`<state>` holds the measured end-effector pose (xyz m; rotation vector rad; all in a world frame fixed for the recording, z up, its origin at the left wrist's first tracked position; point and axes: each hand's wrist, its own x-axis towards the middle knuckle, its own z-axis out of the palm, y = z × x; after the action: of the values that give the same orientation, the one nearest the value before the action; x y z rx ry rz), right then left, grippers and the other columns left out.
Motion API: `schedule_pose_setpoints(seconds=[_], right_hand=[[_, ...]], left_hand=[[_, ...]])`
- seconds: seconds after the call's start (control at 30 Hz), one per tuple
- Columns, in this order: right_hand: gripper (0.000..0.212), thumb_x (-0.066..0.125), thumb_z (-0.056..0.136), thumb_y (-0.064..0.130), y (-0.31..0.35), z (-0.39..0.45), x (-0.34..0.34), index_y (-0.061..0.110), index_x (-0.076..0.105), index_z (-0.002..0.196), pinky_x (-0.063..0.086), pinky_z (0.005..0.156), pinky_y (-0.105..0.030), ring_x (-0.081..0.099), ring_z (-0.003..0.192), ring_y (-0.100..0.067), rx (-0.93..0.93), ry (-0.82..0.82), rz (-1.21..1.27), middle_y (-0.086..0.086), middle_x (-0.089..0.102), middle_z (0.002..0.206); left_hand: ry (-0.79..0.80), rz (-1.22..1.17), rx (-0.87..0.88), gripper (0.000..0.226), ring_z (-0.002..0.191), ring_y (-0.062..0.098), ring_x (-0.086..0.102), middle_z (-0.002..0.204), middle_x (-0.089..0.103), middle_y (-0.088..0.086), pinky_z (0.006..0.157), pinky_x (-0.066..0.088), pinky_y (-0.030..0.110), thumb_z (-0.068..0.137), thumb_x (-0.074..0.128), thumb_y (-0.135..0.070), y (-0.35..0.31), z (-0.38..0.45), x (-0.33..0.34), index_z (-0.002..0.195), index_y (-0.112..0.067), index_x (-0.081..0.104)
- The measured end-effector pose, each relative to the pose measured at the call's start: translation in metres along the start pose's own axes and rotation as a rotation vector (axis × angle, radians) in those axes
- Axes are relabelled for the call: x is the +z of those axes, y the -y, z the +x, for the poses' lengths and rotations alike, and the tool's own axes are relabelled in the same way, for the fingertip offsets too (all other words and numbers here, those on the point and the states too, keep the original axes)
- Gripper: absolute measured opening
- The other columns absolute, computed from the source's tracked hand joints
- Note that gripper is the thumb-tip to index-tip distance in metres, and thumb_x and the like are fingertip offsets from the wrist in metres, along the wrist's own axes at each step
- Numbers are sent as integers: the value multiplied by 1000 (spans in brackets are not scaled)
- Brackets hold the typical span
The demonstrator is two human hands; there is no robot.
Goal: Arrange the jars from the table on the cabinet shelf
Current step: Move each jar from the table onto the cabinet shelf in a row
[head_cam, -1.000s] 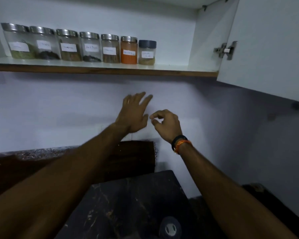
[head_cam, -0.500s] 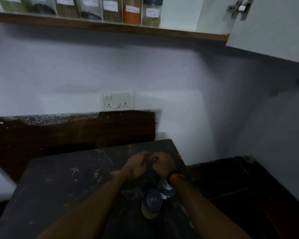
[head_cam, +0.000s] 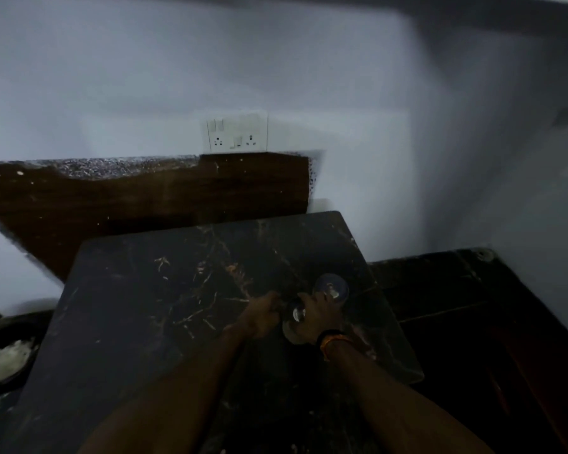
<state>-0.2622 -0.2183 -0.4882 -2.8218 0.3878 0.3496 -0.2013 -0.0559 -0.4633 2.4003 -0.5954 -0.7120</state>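
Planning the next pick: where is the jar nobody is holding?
In the head view, the free jar stands on the dark table, right side, just beyond the right hand.

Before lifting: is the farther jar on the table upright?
Upright: the farther jar shows its round lid from above, standing on the table.

Bare forearms; black-and-orange wristbands.

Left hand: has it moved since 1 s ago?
Yes. The left hand was up in front of the wall, over the socket's spot; now it is down at the table by the near jar.
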Motion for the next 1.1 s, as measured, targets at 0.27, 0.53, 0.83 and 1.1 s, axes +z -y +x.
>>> schedule_pose_setpoints(seconds=[0.27,0.53,0.83,1.1], right_hand=[[88,72,78,56,14,-6,20,27,32,151,46,103,-45,42,133,-36,105,-26,137,-10,31,152],[76,75,74,48,22,-6,9,30,45,142,46,101,-43,48,126,-31,58,-79,326,-4,43,141],[90,86,62,10,36,3,-54,33,49,141,50,105,-36,51,129,-17,-240,73,794,9,49,140],[82,74,69,-7,57,3,-90,18,48,143,49,105,-52,52,129,-22,-325,114,1043,-3,52,142]], left_hand=[[9,-145,-23,44,136,25,48,148,50,9,106,35,24,102,52,-16,3,-20,20,145,-13,47],[-106,-463,-219,33,118,26,62,130,66,9,103,50,43,100,52,-12,26,-19,17,131,-17,63],[62,-1332,-613,49,117,39,56,129,56,15,97,52,54,99,40,-60,50,-23,5,128,-22,51],[174,-1816,-453,67,117,39,58,132,61,26,83,56,43,91,47,-64,40,-22,-21,131,-13,62]])
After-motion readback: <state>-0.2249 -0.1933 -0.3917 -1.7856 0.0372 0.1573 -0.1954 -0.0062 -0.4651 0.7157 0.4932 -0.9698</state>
